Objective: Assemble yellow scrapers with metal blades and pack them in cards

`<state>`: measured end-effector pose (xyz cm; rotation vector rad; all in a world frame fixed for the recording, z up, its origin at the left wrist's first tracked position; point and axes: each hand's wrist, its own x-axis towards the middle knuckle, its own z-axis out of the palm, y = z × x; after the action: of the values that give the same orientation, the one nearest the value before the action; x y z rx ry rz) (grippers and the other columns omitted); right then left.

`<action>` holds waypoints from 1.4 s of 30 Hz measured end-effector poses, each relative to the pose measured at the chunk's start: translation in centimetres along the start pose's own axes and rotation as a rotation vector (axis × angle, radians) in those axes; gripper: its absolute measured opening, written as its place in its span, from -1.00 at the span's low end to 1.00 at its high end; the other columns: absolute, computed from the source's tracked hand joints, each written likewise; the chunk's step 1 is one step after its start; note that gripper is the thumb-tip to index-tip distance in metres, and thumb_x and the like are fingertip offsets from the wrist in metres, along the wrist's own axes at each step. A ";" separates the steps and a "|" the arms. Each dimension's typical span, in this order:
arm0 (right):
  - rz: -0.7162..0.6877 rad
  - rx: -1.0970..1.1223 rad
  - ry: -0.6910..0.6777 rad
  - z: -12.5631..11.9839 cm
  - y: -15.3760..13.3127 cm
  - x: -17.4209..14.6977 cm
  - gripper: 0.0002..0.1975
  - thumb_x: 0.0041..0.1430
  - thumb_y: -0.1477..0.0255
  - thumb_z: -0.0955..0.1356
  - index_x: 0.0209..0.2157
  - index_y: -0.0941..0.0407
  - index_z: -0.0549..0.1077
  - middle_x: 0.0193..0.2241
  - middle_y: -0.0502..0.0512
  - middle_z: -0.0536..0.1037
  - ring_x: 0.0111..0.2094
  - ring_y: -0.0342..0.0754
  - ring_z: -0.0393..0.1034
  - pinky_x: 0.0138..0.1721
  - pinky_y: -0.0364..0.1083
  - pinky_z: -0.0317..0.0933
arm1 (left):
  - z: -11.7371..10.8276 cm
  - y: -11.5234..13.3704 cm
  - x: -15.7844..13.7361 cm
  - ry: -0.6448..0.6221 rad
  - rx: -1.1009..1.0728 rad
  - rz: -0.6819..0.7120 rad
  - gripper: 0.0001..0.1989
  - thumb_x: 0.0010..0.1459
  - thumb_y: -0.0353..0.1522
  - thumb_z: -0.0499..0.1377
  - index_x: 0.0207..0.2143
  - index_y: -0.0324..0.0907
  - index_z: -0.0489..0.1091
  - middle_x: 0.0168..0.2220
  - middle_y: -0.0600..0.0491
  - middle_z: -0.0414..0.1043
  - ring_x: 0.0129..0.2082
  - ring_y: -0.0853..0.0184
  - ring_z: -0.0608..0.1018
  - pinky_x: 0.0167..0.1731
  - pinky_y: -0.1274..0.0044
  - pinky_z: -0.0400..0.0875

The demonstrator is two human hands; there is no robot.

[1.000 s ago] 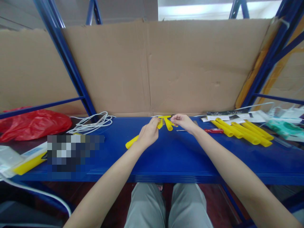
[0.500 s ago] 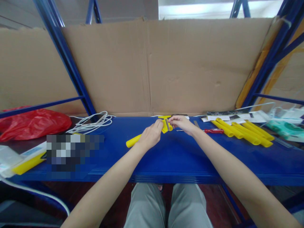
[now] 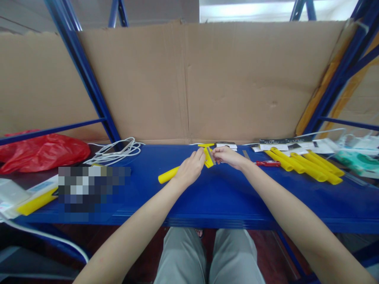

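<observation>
My left hand (image 3: 192,167) is closed around a yellow scraper (image 3: 168,175), whose round handle sticks out on the left below the hand. The scraper's yellow head shows past my fingertips, with a small dark screw or hole on it. Along the head's right edge lies a narrow grey metal blade (image 3: 212,155). My right hand (image 3: 227,156) has its fingers bent and pinched at that blade. The fingertips partly hide what they grip. Another flat grey metal strip (image 3: 246,154) lies on the blue table just behind my right wrist.
A red-handled screwdriver (image 3: 268,163) lies to the right, beside several yellow tubes (image 3: 308,165). On the left are a red plastic bag (image 3: 44,152), a coiled white cable (image 3: 118,152) and another yellow handle (image 3: 37,202). Cardboard (image 3: 142,86) stands along the back of the blue table (image 3: 142,209).
The scraper head has turned slightly, so more of its yellow face shows. The blade now sits along its right edge, and my right hand has shifted a little right and down.
</observation>
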<state>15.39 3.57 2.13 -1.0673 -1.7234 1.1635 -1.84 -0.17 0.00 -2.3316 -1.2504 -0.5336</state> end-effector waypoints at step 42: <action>0.089 0.210 -0.159 1.0 -0.1 -0.3 -0.89 -0.14 0.51 0.43 -0.61 0.18 0.43 -0.68 -0.06 0.39 -0.62 -0.25 0.23 -0.58 -0.22 0.12 | -0.4 0.4 0.0 -0.134 0.033 -0.092 -0.74 0.21 -0.55 -0.11 -0.08 -0.25 0.23 -0.22 -0.09 0.40 -0.22 0.26 0.51 -0.24 0.46 0.43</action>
<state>14.56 2.99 1.96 -0.9523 -1.6431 1.4847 -1.54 -0.61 0.25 -2.3234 -1.4222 -0.3882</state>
